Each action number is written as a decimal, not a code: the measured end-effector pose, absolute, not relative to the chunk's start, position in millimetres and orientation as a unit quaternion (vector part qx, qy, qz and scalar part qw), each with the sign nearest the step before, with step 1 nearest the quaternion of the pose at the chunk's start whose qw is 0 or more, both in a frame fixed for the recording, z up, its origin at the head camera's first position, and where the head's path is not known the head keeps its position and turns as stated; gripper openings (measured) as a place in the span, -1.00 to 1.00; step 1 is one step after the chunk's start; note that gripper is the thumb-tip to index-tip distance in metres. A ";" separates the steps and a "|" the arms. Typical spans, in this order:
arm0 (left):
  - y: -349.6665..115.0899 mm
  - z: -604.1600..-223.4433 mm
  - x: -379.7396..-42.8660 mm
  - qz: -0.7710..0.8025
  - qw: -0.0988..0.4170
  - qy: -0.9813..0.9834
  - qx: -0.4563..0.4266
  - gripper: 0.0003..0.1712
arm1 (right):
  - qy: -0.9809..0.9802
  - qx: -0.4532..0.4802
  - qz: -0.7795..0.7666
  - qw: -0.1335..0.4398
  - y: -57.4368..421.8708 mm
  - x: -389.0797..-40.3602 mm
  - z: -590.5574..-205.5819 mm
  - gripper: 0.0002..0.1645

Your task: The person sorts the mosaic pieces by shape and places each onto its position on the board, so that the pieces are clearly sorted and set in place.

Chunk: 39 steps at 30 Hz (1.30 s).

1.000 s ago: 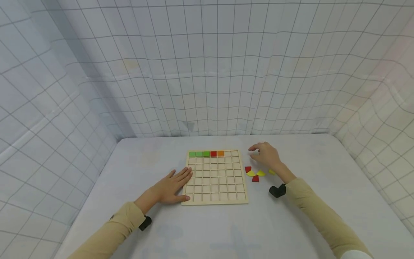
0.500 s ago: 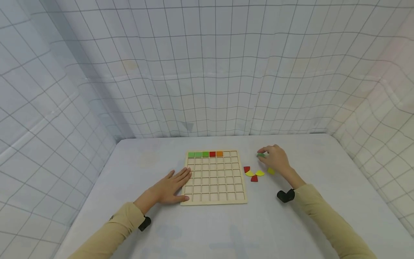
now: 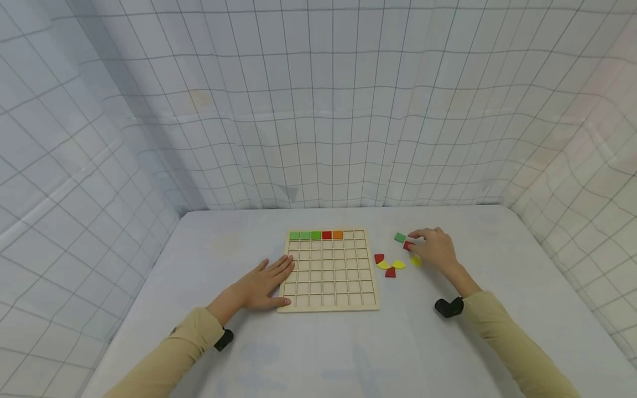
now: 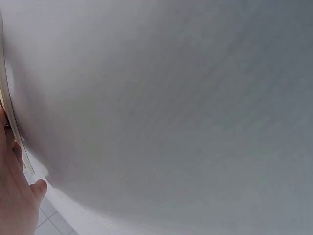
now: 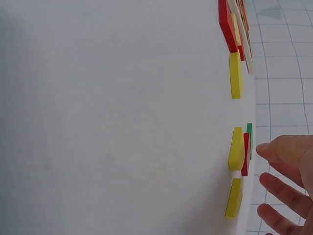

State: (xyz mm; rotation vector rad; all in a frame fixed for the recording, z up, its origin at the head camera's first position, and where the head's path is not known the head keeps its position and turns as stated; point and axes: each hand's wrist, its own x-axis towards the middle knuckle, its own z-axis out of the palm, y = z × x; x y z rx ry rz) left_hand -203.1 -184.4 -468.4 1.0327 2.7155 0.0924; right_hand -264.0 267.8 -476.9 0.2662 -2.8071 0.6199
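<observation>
My left hand (image 3: pixel 266 284) lies flat with spread fingers along the left edge of a wooden grid board (image 3: pixel 328 310); in the left wrist view the thumb (image 4: pixel 38 190) sticks out beside that edge. To the board's right, my right hand (image 3: pixel 434 251) hovers with bent fingers next to a red square tile (image 3: pixel 407 245). A green square tile (image 3: pixel 400 237) lies just left of it. Thumb (image 5: pixel 281 148) and fingers stand apart with nothing between them in the right wrist view. A yellow piece (image 3: pixel 416 260) is partly under the hand.
Green, red and orange tiles fill the left part of the board's top row, the orange tile (image 3: pixel 338 235) being rightmost. Between board and right hand lie curved red pieces (image 3: pixel 390 272) and yellow pieces (image 3: pixel 399 265). A gridded white curtain (image 3: pixel 318 138) encloses the white table.
My right hand has shifted right and slightly towards me, uncovering first the green tile, then the red square tile. The left hand has stayed on the board's edge.
</observation>
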 end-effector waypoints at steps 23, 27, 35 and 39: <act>-185.4 -469.1 -203.3 0.032 0.106 0.927 0.358 0.03 | -0.968 0.055 0.232 0.076 273.6 -258.6 -482.6 -0.60; -185.0 -468.2 -203.6 0.026 0.111 0.928 0.355 0.03 | -0.969 0.053 0.232 0.071 274.0 -259.2 -482.6 -0.60; -183.6 -468.0 -203.2 0.027 0.120 0.929 0.349 0.03 | -0.971 0.050 0.226 0.068 272.9 -259.5 -481.8 -0.60; -183.7 -467.1 -202.6 0.030 0.117 0.929 0.350 0.03 | -0.970 0.049 0.228 0.067 272.6 -259.3 -482.3 -0.61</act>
